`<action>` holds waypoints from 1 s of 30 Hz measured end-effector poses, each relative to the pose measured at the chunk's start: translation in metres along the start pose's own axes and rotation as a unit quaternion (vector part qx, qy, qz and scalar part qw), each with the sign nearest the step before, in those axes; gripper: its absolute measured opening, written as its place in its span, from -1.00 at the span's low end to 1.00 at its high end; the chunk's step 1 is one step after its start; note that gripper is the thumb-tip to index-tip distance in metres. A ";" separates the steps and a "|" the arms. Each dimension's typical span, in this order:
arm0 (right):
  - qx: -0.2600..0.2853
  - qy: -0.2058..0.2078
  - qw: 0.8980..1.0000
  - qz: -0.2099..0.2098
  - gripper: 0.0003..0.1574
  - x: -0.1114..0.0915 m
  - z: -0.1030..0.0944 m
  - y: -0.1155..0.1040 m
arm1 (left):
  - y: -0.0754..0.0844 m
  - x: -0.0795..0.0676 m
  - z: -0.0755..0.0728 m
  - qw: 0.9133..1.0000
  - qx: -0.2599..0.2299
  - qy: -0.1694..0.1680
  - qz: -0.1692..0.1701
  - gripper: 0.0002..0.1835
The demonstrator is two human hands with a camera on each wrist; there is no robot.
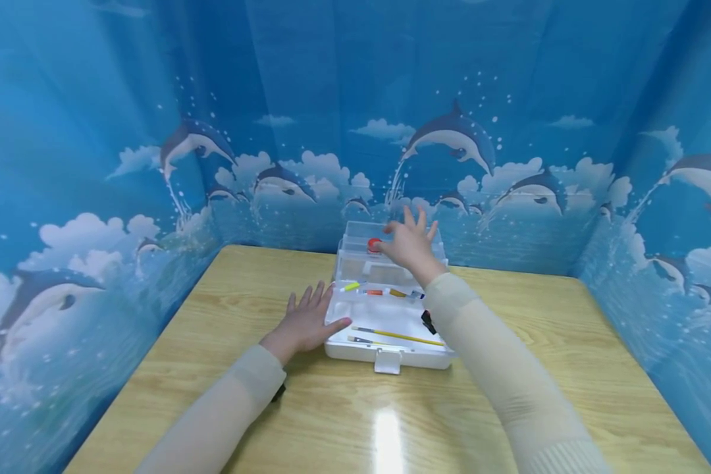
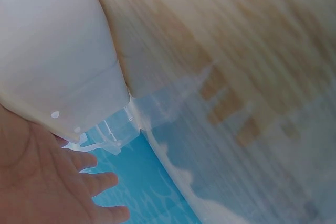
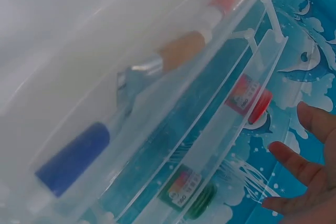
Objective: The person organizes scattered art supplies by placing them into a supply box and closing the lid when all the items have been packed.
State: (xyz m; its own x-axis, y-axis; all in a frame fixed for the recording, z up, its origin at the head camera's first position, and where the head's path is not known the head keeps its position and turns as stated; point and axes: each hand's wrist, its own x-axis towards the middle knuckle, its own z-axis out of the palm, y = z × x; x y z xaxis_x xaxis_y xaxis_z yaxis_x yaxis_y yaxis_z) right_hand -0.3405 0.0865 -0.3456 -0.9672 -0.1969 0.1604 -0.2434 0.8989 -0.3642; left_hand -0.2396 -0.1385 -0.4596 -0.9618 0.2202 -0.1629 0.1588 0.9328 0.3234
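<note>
A white plastic case [image 1: 385, 359] lies unfolded on the table, its clear upper trays [image 1: 355, 230] raised at the back. My left hand [image 1: 305, 324] rests at the case's left side with spread fingers, its thumb over the rim; in the left wrist view the palm [image 2: 31, 171] is beside the white wall. Above the upper tray, my right hand [image 1: 411, 243] has its fingers spread beside a small red-capped jar [image 1: 374, 245]. The right wrist view shows a gap between the fingers and this labelled red jar [image 3: 242, 98]. A green jar [image 3: 185, 190] stands farther along the same tray.
Inside the case lie a yellow-handled paintbrush [image 1: 399, 335], a second brush [image 1: 361, 340], a yellow tube [image 1: 351, 286] and an orange-red tube [image 1: 374, 292]. A blue piece [image 3: 73, 158] lies near a flat brush [image 3: 157, 64]. A dolphin-print curtain [image 1: 308, 79] surrounds the wooden table [image 1: 261, 283].
</note>
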 end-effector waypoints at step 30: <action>0.017 0.010 1.000 -0.015 -0.41 -0.042 -0.031 0.038 | 0.005 -0.004 -0.001 1.000 0.010 0.013 -0.004 0.15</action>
State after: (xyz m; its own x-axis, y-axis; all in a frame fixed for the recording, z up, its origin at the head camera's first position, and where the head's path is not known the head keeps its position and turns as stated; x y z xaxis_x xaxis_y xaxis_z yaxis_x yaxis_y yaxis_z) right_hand -0.3071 0.1409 -0.3378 -0.9581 -0.2143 0.1900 -0.2740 0.8788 -0.3906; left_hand -0.2348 -0.1351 -0.4566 -0.9684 0.2052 -0.1415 0.1547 0.9400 0.3041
